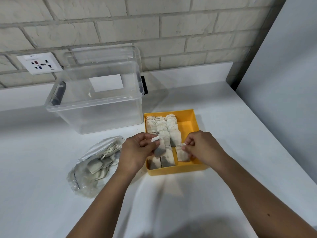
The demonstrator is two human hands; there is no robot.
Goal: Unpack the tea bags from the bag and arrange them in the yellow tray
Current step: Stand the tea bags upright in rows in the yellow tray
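– Surface (223,103) carries clear box (96,109), then bag (89,172) just left of yellow tray (187,124); kept close for short reaches, I judge.
– Hands?
– Left hand (135,152) pinches a tea bag (159,148) above the filled rows (171,127); right hand (202,146) pinches a second tea bag (181,153), held low in the tray's near-right gap.
– Writing?
– Socket label (32,56) illegible; no brand visible.

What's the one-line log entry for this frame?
left hand: holds tea bag | right hand: pinches second tea bag in yellow tray | plastic bag: part full
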